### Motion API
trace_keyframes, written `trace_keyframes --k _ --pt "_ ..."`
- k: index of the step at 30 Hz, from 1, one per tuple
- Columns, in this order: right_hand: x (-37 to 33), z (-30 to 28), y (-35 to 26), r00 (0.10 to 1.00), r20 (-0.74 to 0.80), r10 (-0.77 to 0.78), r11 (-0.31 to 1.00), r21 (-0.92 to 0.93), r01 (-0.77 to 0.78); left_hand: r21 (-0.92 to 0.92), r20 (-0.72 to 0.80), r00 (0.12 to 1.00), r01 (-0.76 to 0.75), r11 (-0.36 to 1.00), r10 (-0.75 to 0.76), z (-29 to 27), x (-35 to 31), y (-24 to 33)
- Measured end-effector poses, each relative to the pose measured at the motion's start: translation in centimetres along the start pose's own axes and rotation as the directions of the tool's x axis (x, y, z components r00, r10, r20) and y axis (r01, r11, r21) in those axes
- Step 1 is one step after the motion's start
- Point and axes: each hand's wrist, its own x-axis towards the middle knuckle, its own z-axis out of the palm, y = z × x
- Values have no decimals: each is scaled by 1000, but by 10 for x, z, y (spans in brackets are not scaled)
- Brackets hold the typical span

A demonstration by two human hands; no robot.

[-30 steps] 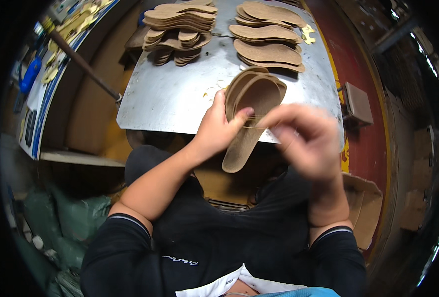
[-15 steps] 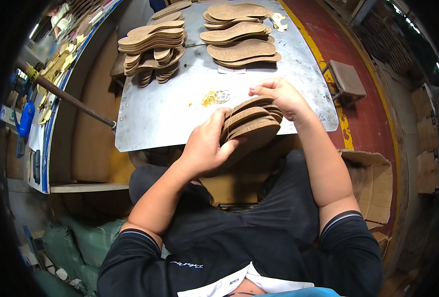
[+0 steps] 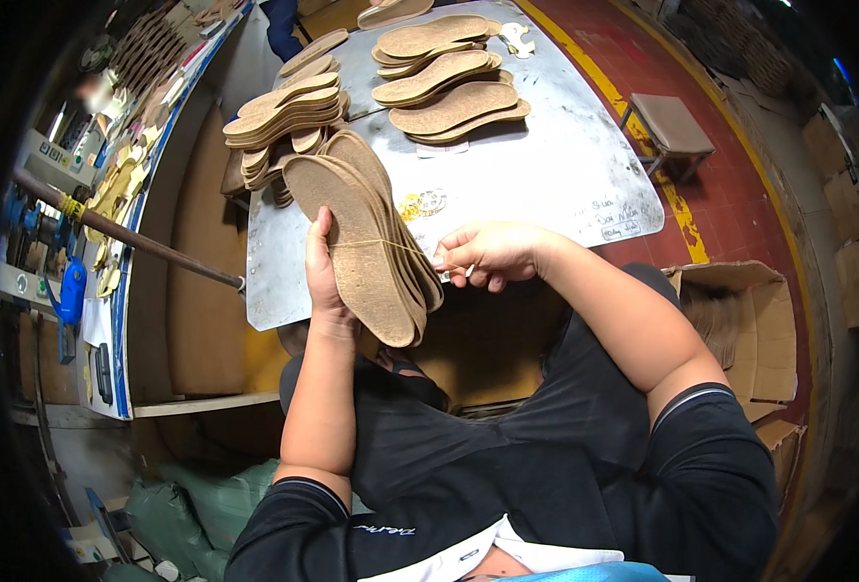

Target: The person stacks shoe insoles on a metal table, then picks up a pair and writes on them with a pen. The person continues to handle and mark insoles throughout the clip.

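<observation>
My left hand (image 3: 325,276) is wrapped round the left side of a bundle of brown cork insoles (image 3: 366,267), its thumb pressed on the front face. The bundle tilts upright above the table's near edge, its layers fanned slightly to the right. Across its middle runs a thin yellowish band (image 3: 376,242), leading toward my right hand (image 3: 493,254). There, at the bundle's right edge, my thumb and forefinger are pinched together on the band. A small whitish bit shows by these fingertips; I cannot tell what it is.
Stacked insoles lie at the left (image 3: 284,107) and right (image 3: 454,107) of the metal-topped table (image 3: 546,165). A pole (image 3: 158,233) slants beside a cluttered shelf (image 3: 148,194) on the left. On the right stand a stool (image 3: 672,124) and an open cardboard box (image 3: 764,330).
The insole bundle has been turned more upright and moved left in my left hand. My right hand has come from its top down to its right edge, and the band now stretches across the front.
</observation>
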Motion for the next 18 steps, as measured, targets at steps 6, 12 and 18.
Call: trace_keyframes --k 6,12,18 --pt "-15 -23 -3 1000 -4 -23 1000 -2 23 19 -51 997 67 998 -66 -23 8 2" --pt "10 -68 22 907 -411 -87 983 113 145 0 79 985 153 988 -152 8 -7 -16" --pt "6 -11 21 786 -410 -463 859 13 512 135 29 999 40 990 -44 17 -13 -33"
